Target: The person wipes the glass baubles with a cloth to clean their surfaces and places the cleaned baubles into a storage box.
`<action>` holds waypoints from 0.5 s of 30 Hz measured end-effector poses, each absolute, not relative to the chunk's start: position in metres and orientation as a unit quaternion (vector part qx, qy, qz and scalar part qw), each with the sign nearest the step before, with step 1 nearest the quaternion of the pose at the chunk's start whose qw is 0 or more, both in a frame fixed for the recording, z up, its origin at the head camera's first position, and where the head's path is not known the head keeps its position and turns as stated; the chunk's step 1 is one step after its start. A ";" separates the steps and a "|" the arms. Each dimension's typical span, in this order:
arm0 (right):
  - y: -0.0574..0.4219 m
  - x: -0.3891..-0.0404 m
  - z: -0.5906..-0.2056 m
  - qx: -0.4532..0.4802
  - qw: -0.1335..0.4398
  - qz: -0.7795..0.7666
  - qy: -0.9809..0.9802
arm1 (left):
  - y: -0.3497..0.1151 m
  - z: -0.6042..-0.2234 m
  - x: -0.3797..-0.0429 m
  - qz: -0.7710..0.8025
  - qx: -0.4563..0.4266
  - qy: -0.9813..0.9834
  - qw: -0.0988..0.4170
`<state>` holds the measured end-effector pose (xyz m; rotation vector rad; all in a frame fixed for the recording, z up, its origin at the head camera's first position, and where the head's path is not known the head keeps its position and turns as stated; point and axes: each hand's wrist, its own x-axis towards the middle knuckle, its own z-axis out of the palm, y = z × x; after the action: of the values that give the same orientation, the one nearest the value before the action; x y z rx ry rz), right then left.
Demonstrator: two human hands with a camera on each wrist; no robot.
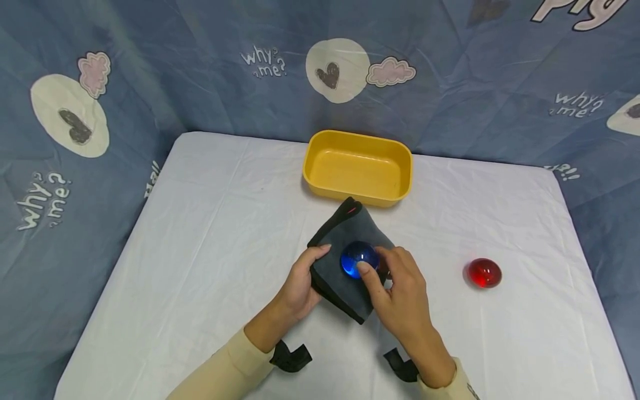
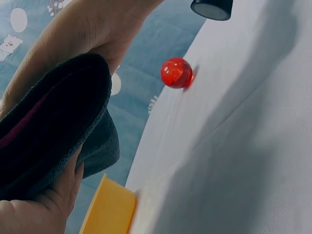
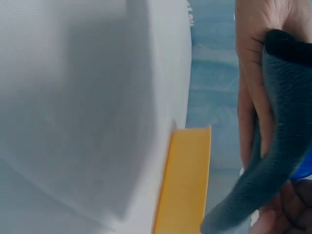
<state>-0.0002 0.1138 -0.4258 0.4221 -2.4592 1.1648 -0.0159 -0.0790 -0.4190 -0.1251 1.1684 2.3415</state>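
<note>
Now, centre frame, the left hand [image 1: 299, 284] grips the folded grey cloth [image 1: 345, 291] and the right hand [image 1: 406, 291] pinches the blue ball [image 1: 354, 255] against it: 1 seemingly underway, 1 red ball [image 1: 485, 273] untouched at right.

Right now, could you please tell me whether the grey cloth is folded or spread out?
Folded: the left hand holds the grey cloth, and the left wrist view shows its layers doubled over, a pinkish streak between them.
</note>
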 end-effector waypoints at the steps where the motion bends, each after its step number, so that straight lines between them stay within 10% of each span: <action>1: 0.114 0.000 -0.426 0.151 0.188 0.412 -0.879 | -0.079 -0.419 -0.016 0.864 -0.045 0.430 0.256; 15: 0.104 0.001 -0.420 0.217 0.248 0.391 -0.859 | -0.081 -0.418 -0.018 0.865 -0.036 0.428 0.260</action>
<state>0.0005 0.1042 -0.4197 0.5910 -2.3419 1.0659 -0.0180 -0.0805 -0.4178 -0.0988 1.1589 2.3436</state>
